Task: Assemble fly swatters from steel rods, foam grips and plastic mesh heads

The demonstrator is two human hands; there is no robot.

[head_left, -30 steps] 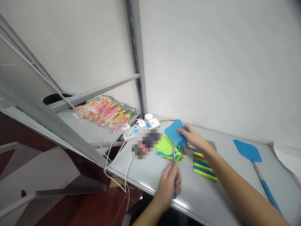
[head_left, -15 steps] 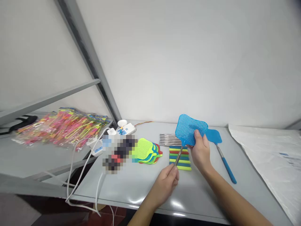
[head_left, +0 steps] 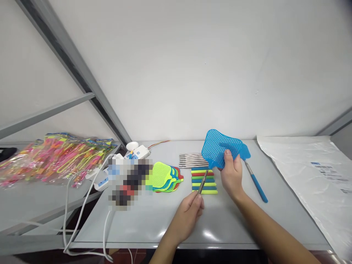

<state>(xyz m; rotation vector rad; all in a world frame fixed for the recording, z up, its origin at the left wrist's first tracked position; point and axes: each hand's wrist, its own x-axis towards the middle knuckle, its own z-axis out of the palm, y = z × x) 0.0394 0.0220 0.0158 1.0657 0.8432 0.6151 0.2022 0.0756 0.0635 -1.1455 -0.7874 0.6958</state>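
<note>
Above the grey table (head_left: 137,227), the left hand (head_left: 189,211) is wrapped round a metal rod (head_left: 202,184), its tip just beside a blue swatter head (head_left: 214,145) clasped in the right hand (head_left: 232,176) — keeping both in line should help.

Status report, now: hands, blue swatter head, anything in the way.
Left hand gripping metal rod. Right hand holding blue swatter head close to rod's tip, contact unclear. Coloured grips lie beyond, nothing visibly blocking.
</note>
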